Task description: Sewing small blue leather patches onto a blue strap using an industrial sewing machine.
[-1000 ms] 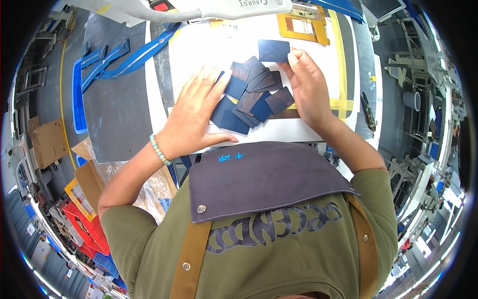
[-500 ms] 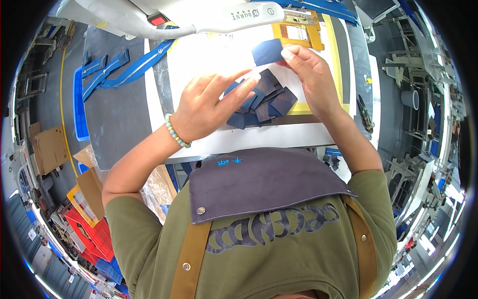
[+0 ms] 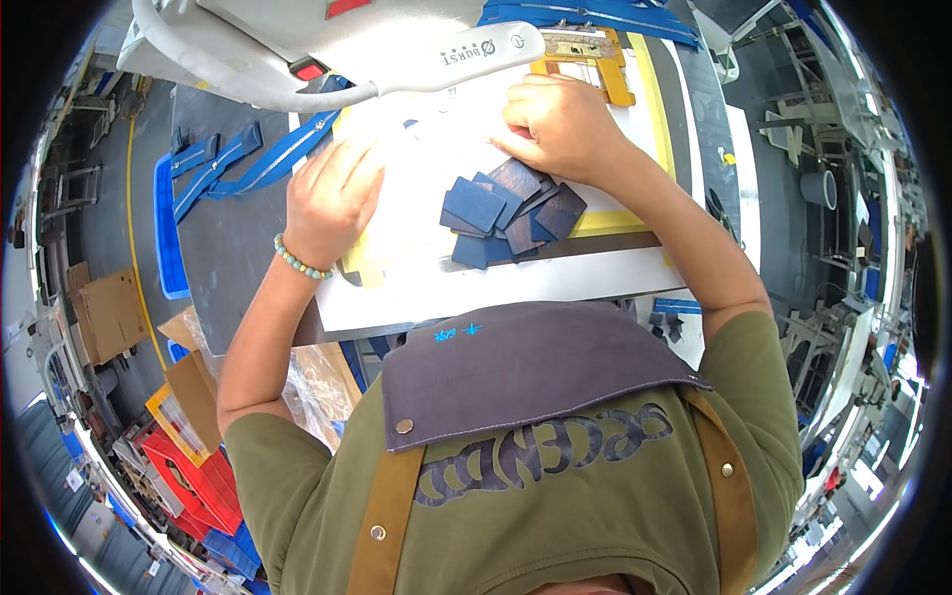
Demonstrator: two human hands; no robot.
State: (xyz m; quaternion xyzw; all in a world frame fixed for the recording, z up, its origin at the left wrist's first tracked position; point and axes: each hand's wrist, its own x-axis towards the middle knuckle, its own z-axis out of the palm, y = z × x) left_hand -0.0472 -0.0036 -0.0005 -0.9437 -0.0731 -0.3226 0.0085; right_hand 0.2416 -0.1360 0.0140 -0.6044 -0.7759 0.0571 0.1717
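Observation:
Bright glare washes out the white work surface (image 3: 397,288) between my hands. My left hand (image 3: 332,193), a beaded bracelet at its wrist, sits at the left of the glare with fingers bent together; their tips fade into the light. Across from it, my right hand (image 3: 565,124) is curled closed, thumb against the fingers, just above the pile. Whatever either hand grips is lost in the brightness. A small blue patch (image 3: 412,124) shows between them. Below my right hand lies a loose pile of dark blue fabric pieces (image 3: 476,204), overlapping at different angles.
A white machine arm (image 3: 456,55) with a cable reaches over the far side. Yellow frame-like fixtures (image 3: 620,84) stand at the far right. Blue zipper strips (image 3: 278,159) lie left, beside a blue bin (image 3: 167,228). A dark tool (image 3: 722,213) rests at the right edge.
My right hand has moved left and curled; the blue fabric piece it pinched has vanished into glare. My left hand has drawn left off the pile, its fingers closing together.

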